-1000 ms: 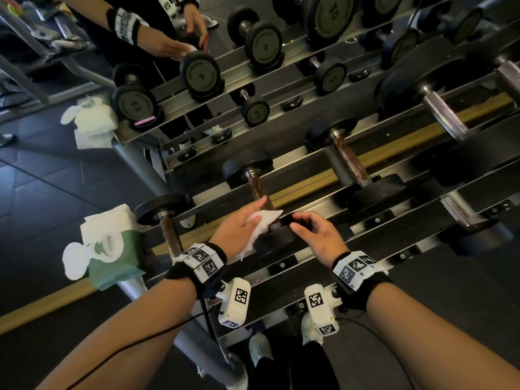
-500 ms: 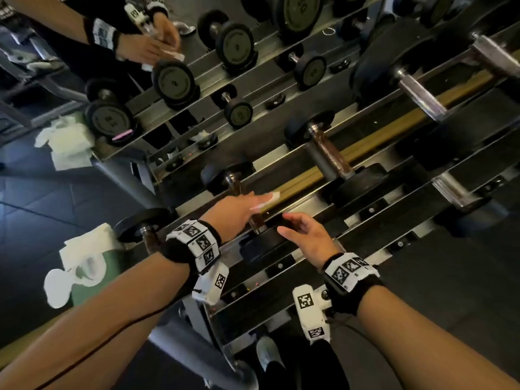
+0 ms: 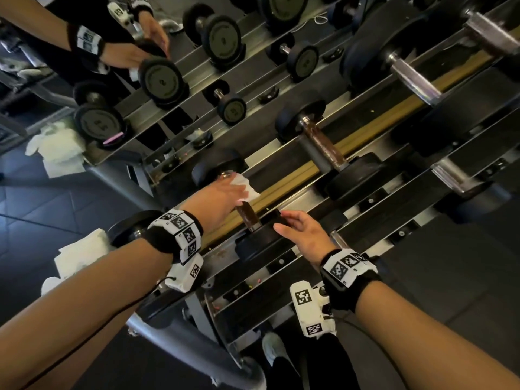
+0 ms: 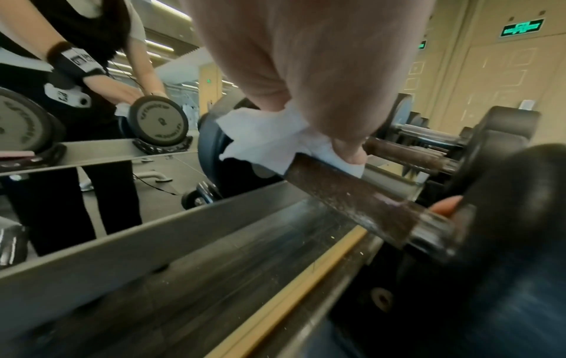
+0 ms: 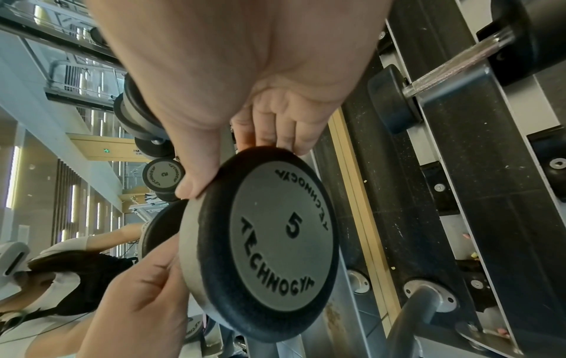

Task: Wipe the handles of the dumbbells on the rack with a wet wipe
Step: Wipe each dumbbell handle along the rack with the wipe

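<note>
One dumbbell handle (image 3: 247, 215), long axis running away from the person. Wet wipe (image 3: 244, 184) is pinched at its far end by left hand (image 3: 218, 199); near weight head (image 3: 257, 240) is steadied by relaxed, open-fingered right hand (image 3: 305, 235).

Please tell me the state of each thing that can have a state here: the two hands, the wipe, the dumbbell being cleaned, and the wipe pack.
Left hand: grips the wet wipe around the handle.
Wet wipe: crumpled, pressed on the handle's far end.
Dumbbell handle: brown, speckled, near part bare.
Right hand: fingers and thumb rest on the near weight head.
Dumbbell: lying in the rack.
Wipe pack: open, a wipe sticking out.
</note>
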{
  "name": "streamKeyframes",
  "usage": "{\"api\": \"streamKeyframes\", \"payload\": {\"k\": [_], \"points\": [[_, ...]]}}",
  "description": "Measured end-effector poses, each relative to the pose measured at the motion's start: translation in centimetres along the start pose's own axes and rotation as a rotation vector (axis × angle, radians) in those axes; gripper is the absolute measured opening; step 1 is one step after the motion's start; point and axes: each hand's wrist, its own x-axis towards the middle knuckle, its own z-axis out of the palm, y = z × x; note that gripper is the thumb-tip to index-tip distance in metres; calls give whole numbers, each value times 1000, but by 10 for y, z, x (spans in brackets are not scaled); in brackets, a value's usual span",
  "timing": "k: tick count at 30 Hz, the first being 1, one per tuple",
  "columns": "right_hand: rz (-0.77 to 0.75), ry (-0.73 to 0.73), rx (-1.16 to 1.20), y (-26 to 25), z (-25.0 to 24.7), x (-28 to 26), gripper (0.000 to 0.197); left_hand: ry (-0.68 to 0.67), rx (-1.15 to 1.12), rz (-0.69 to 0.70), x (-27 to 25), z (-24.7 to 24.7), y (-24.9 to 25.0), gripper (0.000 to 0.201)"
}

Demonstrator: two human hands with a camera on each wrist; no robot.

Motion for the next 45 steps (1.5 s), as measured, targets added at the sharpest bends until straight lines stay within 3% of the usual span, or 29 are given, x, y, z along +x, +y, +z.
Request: {"api": "streamKeyframes", "payload": {"k": [1, 3, 6, 10, 12, 16, 18, 21, 23, 26, 29, 31, 33, 36, 40, 43, 45], "points": [[-2, -5, 4, 0, 0, 0, 49, 48, 36, 29, -2, 6, 3, 59], [-2, -5, 2, -1, 0, 1, 49, 160, -117, 60, -7, 19, 10, 53], [-11, -6, -12, -4, 0, 2, 46, 154, -306, 95, -11, 22, 7, 55], [-24, -22, -64, -7, -1, 1, 44, 117, -285, -28, -2, 13, -9, 72], [-27, -20, -67, -8, -1, -1, 44, 176, -270, -31, -1, 16, -6, 62], [-38, -4, -105, -10, 2, -5, 43, 333, -327, 190, -11, 35, 14, 47], [-50, -2, -141, -10, 2, -7, 43, 319, -355, 210, -12, 38, 10, 51], [-61, -26, -162, -8, 2, -8, 43, 165, -230, 28, 0, 26, -8, 77], [-63, -31, -165, -8, 1, -8, 43, 176, -309, -63, 7, 19, -12, 79], [-66, -34, -164, -7, 1, -6, 40, 262, -316, 29, 6, 29, 0, 62], [-78, -27, -195, -7, 1, -5, 39, 183, -273, 164, 3, 41, 13, 73], [-77, -25, -200, -6, 1, -5, 38, 255, -365, 188, 5, 41, 6, 69], [-75, -30, -185, -6, 1, -5, 38, 390, -462, 89, 9, 40, -5, 52], [-74, -31, -198, -7, 0, -6, 38, 471, -526, -115, 20, 37, -14, 44], [-74, -30, -212, -9, 0, -7, 37, 211, -443, -67, 21, 40, 14, 71], [-63, -29, -217, -10, 0, -7, 36, 320, -510, 93, 10, 60, 29, 79], [-59, -31, -208, -12, 1, -7, 34, 298, -465, 125, 6, 61, 21, 77]]}}
